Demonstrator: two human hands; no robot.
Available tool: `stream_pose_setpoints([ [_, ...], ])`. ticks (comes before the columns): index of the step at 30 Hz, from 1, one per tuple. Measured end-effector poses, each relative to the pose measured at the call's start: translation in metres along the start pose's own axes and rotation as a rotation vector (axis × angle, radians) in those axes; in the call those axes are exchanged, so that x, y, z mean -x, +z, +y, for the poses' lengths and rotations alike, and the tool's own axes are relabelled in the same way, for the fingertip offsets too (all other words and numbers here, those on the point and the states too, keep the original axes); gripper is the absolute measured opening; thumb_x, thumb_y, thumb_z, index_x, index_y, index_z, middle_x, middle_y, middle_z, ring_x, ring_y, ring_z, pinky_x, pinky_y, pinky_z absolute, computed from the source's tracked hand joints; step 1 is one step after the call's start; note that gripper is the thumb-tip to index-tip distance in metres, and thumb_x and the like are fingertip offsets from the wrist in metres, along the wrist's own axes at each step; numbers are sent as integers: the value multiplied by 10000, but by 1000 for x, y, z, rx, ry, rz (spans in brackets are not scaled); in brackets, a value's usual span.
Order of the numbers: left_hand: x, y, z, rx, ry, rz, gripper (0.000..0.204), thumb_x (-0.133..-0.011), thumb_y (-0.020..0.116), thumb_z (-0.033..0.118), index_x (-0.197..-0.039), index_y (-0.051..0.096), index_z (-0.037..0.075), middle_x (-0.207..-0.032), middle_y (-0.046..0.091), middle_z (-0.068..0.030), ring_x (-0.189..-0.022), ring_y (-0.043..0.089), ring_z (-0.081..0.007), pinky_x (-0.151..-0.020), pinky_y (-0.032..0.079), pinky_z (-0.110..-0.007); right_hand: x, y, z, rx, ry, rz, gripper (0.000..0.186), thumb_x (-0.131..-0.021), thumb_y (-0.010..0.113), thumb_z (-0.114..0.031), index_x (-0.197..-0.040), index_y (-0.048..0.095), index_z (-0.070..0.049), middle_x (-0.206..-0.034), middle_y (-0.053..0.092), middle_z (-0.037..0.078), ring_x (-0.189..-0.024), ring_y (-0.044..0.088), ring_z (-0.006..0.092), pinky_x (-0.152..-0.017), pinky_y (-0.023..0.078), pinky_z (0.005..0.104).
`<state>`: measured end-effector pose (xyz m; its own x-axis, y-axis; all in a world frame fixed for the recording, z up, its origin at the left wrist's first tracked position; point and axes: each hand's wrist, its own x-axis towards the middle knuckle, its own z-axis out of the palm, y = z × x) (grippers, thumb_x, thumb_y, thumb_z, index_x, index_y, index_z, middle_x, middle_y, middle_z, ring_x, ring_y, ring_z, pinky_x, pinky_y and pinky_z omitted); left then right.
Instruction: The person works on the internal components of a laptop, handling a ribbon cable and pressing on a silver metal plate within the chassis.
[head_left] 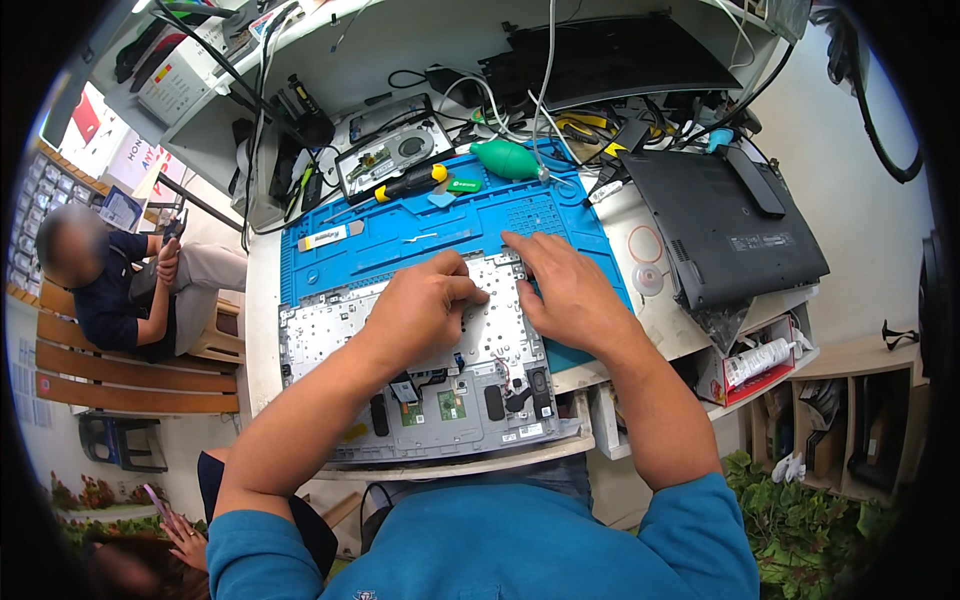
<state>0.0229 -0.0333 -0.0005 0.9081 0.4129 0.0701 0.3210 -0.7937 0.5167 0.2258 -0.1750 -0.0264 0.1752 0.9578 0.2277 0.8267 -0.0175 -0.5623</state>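
Silver metal makes up most of the opened laptop body (pixel 490 340), which lies on the near part of the white table (pixel 264 350), its far portion overlapping a blue work mat (pixel 590 250). The left hand (pixel 420 305) is over the middle of the metal, its fingers curled in and the thumb and forefinger close together near the surface; whether they have hold of something small, I cannot tell. The right hand (pixel 575 295) is at the far right corner of the body, fingers loosely spread, the forefinger reaching past the far edge and the thumb beside the right edge, with nothing seen in its grasp.

Along the near side of the body are two green patches, dark speakers and thin cables.

On the far side of the mat lie a yellow and black screwdriver (pixel 410 185), a small green piece of plastic (pixel 464 186) and a green rubber air bulb (pixel 505 160). A white stick (pixel 330 236) lies at the mat's left. Beyond the screwdriver is a part with a round fan (pixel 395 155). To the right rests a dark laptop casing (pixel 735 225). Far left, a person (pixel 105 280) sits on a wooden bench (pixel 140 365).
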Motion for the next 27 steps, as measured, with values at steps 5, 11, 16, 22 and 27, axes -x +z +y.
stream_pose_setpoints([
  [5,-3,-4,0,-33,14,-22,351,-857,765,-69,-1070,919,164,-1154,786,-81,-988,792,-311,-868,632,-408,0,-1,-3,-1,-5,3,575,-964,703,-66,-1524,600,18,-1277,697,205,-1234,659,392,-1075,559,509],
  [11,-20,-13,-14,-29,134,-87,389,-825,793,-96,-1083,919,166,-1167,789,-97,-1022,786,-325,-891,628,-407,-1,1,1,-8,-25,22,572,-964,705,-65,-1520,600,21,-1265,698,206,-1224,662,394,-1069,560,509],
  [16,-21,-16,-21,146,108,-89,345,-853,807,-97,-1084,910,139,-1105,771,-93,-981,767,-291,-881,612,-377,0,-2,2,-34,-14,2,576,-963,708,-67,-1521,597,21,-1282,702,211,-1248,660,399,-1082,555,510],
  [22,-12,-10,-29,244,49,39,255,-908,829,-49,-1101,885,107,-1040,746,-72,-895,731,-241,-837,581,-331,0,-1,2,-46,-13,-5,582,-965,720,-82,-1522,594,29,-1310,710,219,-1272,660,403,-1103,550,509],
  [27,-8,-19,-17,138,-22,108,203,-937,816,-17,-1095,872,97,-1030,743,-74,-889,736,-236,-817,591,-336,-1,0,4,-74,6,18,548,-968,743,-112,-1485,630,26,-1297,723,213,-1255,672,400,-1093,557,507],
])
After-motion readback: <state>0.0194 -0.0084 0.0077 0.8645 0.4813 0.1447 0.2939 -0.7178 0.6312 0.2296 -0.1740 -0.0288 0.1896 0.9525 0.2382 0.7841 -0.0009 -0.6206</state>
